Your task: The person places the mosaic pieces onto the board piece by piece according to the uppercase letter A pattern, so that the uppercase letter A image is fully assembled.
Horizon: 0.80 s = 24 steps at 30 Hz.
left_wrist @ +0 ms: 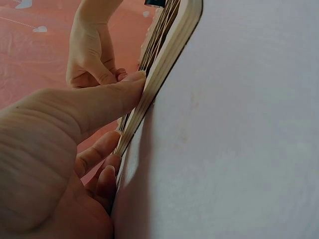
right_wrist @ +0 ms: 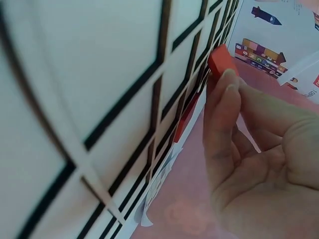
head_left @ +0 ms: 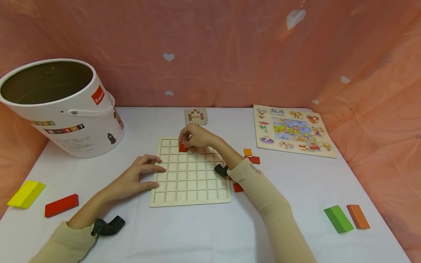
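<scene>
The white bucket [head_left: 62, 106] at the table's far left carries a red label with white lettering too small to read for certain, plus a strip of coloured number tiles on its wall that may read as digits. The right hand [head_left: 197, 137] reaches over the far rows of the wooden grid board [head_left: 190, 173], wrist bent down, its grip pinching a small red square tile [head_left: 182, 148] between thumb and fingertips; the right wrist view shows the tile [right_wrist: 223, 60] held at the fingertips just against the grid's cells. The left hand [head_left: 138, 177] lies at the board's left edge, fingers spread and nearly straight, the thumb [left_wrist: 107, 97] pressed along the board's side and fingertips resting on its top. Loose orange and red tiles [head_left: 251, 157] lie just right of the board, beside the right forearm. A pattern card [head_left: 196, 116] lies beyond the board, and a picture peg puzzle [head_left: 292, 129] sits at the far right. Yellow [head_left: 26, 193] and red [head_left: 61, 205] blocks lie near left; green [head_left: 338, 218] and orange [head_left: 358, 216] blocks lie near right on the white table [head_left: 197, 233].
</scene>
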Available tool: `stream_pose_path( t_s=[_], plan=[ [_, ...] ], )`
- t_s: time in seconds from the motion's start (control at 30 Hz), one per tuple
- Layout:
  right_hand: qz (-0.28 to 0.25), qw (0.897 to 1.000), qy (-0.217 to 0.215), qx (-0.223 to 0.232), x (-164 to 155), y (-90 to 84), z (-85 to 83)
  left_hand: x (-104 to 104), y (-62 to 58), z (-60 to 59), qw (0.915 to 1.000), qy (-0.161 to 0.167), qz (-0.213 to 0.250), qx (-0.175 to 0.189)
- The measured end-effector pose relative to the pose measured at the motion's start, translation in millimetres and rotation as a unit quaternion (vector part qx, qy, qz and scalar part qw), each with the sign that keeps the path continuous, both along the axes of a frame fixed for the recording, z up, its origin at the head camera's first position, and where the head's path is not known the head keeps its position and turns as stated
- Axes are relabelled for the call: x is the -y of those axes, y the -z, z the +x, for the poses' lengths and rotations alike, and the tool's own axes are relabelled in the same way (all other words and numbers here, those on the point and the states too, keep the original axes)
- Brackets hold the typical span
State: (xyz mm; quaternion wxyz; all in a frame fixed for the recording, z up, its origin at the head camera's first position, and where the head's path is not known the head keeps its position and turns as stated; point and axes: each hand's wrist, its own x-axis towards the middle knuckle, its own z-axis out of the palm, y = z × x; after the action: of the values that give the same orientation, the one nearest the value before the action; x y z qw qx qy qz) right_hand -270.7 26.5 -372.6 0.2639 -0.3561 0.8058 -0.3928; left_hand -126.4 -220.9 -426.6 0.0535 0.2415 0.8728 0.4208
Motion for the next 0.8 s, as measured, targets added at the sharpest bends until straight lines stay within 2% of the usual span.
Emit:
stream_pose_path(
  t_s=[0.23, 0.33, 0.4, 0.5, 0.53, 0.6, 0.67, 0.73, 0.8],
  plan=[
    [0.015, 1.000, 0.001, -0.021, -4, -0.5, 0.6, -1, 0.2, 0.5, 1.0000, 0.002, 0.001, 0.003],
    [0.023, 0.998, 0.004, -0.061, -8, -1.6, 2.0, -2, 1.0, 0.3, 1.0000, 0.002, 0.000, 0.003],
    [0.050, 0.993, 0.007, -0.105, -11, -4.0, 6.3, -2, 1.1, 0.3, 1.0000, 0.003, 0.000, 0.004],
    [0.163, 0.972, -0.007, -0.169, -12, -15.5, 22.6, -2, 0.3, 0.9, 1.0000, 0.005, 0.000, 0.002],
    [0.210, 0.960, -0.021, -0.182, -12, -19.8, 29.9, -1, -0.1, 1.1, 1.0000, 0.006, 0.000, 0.002],
    [0.299, 0.930, -0.060, -0.204, -11, -26.5, 44.1, 0, -1.1, 1.7, 1.0000, 0.006, -0.001, 0.001],
    [0.359, 0.906, -0.093, -0.205, -10, -30.2, 55.8, 0, -1.9, 2.0, 1.0000, 0.005, -0.002, 0.001],
    [0.381, 0.897, -0.107, -0.199, -11, -29.0, 62.6, 0, -2.5, 2.0, 1.0000, 0.005, -0.001, 0.004],
    [0.388, 0.894, -0.109, -0.193, -12, -27.3, 66.4, -1, -3.4, 1.9, 1.0000, 0.005, -0.001, 0.006]
  ],
)
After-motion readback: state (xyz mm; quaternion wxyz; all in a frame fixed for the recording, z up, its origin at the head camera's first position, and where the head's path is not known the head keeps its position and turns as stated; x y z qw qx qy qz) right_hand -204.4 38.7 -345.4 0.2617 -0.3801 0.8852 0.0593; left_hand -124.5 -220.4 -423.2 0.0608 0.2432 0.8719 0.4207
